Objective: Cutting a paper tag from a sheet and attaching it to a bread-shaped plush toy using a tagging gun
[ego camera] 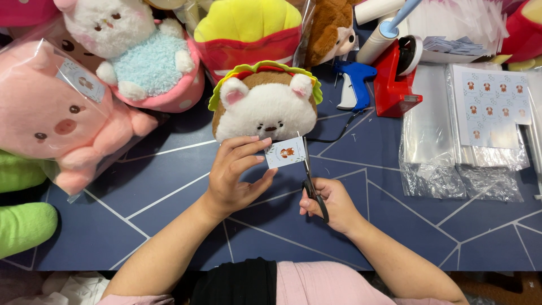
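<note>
The left hand (234,172) is pinching a small white tag (285,152) between thumb and fingers, holding it up just near of the burger-shaped plush (265,101) sitting mid-table. The right hand (333,203) is wrapped around black scissors (311,183), blades pointing far, touching the tag's right edge. Far right on the dark blue table (169,186), a red tape dispenser (395,79) is standing beside clear bags (429,124).

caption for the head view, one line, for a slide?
Left hand holds a small paper tag while right hand cuts it with scissors.
</note>
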